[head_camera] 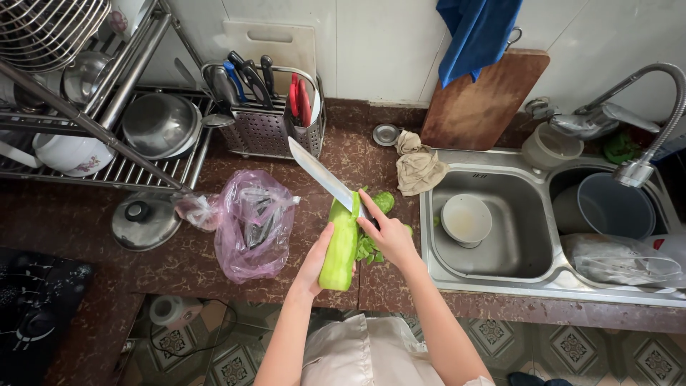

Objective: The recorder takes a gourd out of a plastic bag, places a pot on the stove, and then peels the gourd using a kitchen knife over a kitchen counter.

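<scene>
Seen from above, a person stands at a dark red speckled counter, both bare forearms reaching forward from the bottom edge.

The left hand comes up from below and wraps around the lower half of a long, pale green peeled gourd, fingers curled behind it and thumb on the near side, so the hand is closed on the gourd. The right hand comes in from the lower right, wrist bent inward, and is closed around the handle of a large knife. The handle itself is hidden inside the fist. The broad blade slants up and to the left from the hand, and its heel meets the top end of the gourd.

The gourd's long axis runs nearly straight away from the person, leaning slightly to the right at the far end. Its near end sits close to the counter's front edge. Whether it rests on the counter or is lifted cannot be told. Green peelings lie just to the right of the gourd, partly covered by the right hand.

Just left of the gourd lies a crumpled purple plastic bag, its contents hard to make out. To the right of the gourd is a steel sink holding a white bowl. Behind the gourd, against the wall, stands a metal utensil holder.
</scene>
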